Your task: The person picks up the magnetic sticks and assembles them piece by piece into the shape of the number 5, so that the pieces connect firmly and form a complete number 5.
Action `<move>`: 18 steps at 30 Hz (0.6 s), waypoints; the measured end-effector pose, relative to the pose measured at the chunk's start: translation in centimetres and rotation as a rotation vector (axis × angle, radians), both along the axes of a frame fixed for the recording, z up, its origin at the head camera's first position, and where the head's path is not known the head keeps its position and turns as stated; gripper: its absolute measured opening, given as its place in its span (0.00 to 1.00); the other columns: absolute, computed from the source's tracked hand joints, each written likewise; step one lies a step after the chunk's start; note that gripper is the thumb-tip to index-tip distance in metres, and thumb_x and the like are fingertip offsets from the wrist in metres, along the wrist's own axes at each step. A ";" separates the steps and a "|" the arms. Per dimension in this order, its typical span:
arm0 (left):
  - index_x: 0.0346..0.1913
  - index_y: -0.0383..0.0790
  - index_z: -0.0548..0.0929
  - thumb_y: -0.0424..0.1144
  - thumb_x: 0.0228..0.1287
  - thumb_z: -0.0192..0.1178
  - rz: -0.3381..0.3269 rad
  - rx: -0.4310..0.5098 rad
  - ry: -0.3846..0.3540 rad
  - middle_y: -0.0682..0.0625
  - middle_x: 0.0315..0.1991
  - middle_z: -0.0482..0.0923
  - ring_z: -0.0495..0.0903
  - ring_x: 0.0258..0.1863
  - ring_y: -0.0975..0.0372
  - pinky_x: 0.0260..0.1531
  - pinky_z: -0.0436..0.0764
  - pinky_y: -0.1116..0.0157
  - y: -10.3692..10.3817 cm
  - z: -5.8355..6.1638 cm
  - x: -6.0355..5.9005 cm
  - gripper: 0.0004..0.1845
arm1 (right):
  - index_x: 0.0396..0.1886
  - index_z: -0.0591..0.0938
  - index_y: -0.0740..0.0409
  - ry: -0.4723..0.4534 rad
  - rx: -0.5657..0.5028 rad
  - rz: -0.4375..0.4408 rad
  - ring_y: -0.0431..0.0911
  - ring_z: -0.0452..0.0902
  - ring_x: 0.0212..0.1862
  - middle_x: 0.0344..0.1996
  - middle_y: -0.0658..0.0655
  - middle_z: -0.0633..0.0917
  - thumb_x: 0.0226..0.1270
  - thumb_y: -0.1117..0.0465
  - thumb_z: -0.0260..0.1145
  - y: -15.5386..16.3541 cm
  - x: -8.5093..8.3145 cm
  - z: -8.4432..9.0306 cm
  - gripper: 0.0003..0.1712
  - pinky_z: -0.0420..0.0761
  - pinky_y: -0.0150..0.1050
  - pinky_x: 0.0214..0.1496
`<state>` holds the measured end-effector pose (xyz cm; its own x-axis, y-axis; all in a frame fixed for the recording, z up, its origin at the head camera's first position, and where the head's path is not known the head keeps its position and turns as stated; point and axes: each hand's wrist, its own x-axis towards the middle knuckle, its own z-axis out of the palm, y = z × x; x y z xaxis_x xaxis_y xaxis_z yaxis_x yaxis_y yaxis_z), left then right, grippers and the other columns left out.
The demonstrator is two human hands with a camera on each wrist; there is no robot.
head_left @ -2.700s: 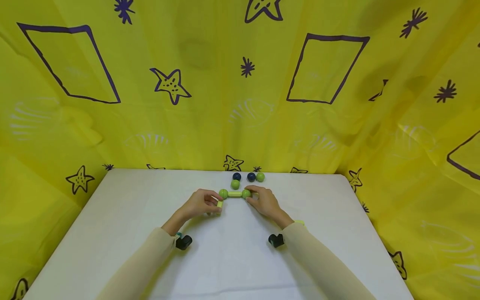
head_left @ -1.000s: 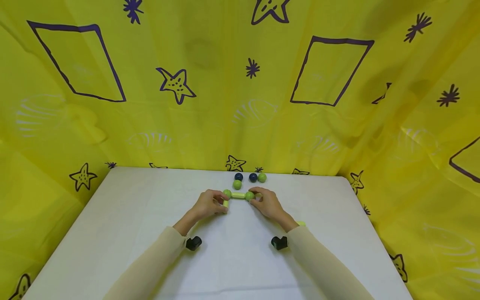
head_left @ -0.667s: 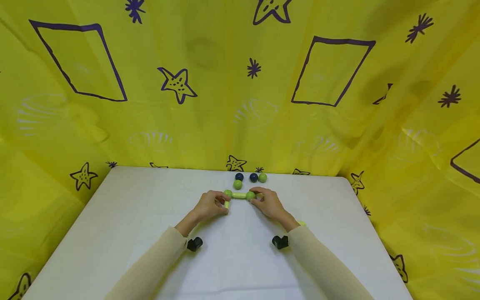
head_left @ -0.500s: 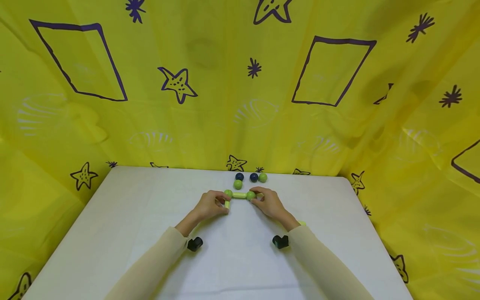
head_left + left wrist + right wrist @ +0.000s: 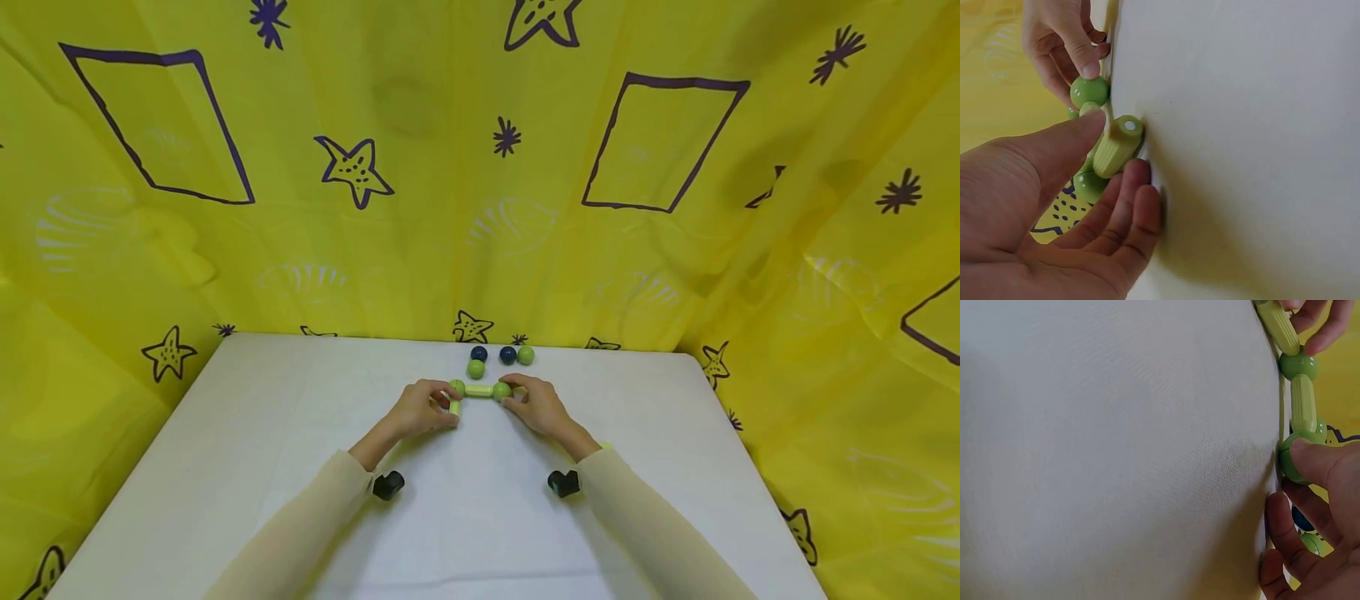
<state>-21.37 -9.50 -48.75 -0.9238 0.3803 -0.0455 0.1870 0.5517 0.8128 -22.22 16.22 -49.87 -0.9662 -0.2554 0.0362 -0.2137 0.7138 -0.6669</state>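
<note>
On a white table (image 5: 262, 433) backed by a yellow star-printed curtain (image 5: 420, 208), the left hand (image 5: 420, 410) pinches a ribbed pale-green rod (image 5: 1116, 147) while the right hand (image 5: 542, 408) grips a glossy green ball (image 5: 1291, 464), both on a small rod-and-ball chain (image 5: 478, 390) lying near the table's far edge.

A white table (image 5: 225, 467) stands against a yellow curtain (image 5: 420, 208) printed with dark purple stars, bursts and quadrilaterals. Near the table's far edge lie two dark blue balls (image 5: 478, 353) (image 5: 507, 355), with a green ball (image 5: 526, 355) just beside the right-hand one and another green ball (image 5: 476, 369) slightly nearer.
</note>
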 end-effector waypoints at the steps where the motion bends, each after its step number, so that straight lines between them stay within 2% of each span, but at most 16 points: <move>1: 0.49 0.39 0.88 0.33 0.56 0.77 -0.007 -0.009 0.000 0.47 0.38 0.86 0.81 0.36 0.59 0.37 0.80 0.62 -0.1 0.2 -0.1 0.17 | 0.60 0.84 0.54 0.000 0.007 0.000 0.42 0.75 0.32 0.53 0.54 0.87 0.69 0.62 0.72 0.0 -0.1 0.0 0.21 0.76 0.38 0.37; 5: 0.52 0.40 0.87 0.35 0.58 0.76 -0.021 -0.044 0.015 0.48 0.34 0.86 0.83 0.30 0.57 0.32 0.79 0.64 -0.3 1.1 -0.7 0.18 | 0.60 0.84 0.54 0.008 0.014 0.007 0.42 0.75 0.33 0.54 0.54 0.87 0.69 0.61 0.72 0.1 -0.1 -0.1 0.21 0.77 0.39 0.38; 10: 0.55 0.38 0.86 0.36 0.61 0.75 -0.006 -0.077 0.103 0.49 0.31 0.85 0.79 0.20 0.59 0.29 0.77 0.64 -0.1 2.0 -1.9 0.19 | 0.60 0.84 0.54 0.013 0.011 0.009 0.42 0.75 0.32 0.54 0.54 0.87 0.69 0.61 0.72 0.1 0.0 -0.1 0.21 0.76 0.38 0.37; 15: 0.56 0.41 0.86 0.40 0.62 0.74 0.024 -0.111 0.171 0.48 0.35 0.85 0.79 0.30 0.56 0.31 0.77 0.62 0.9 2.6 -3.1 0.20 | 0.60 0.84 0.53 0.014 0.021 0.008 0.42 0.75 0.32 0.52 0.53 0.87 0.69 0.61 0.72 0.1 0.1 0.0 0.20 0.76 0.39 0.37; 18: 0.57 0.45 0.85 0.43 0.62 0.74 0.044 -0.149 0.183 0.46 0.40 0.85 0.80 0.39 0.54 0.34 0.77 0.60 1.7 2.8 -3.6 0.21 | 0.60 0.84 0.53 0.017 0.026 0.010 0.42 0.75 0.32 0.52 0.52 0.87 0.69 0.61 0.72 0.1 0.0 -0.1 0.20 0.77 0.39 0.37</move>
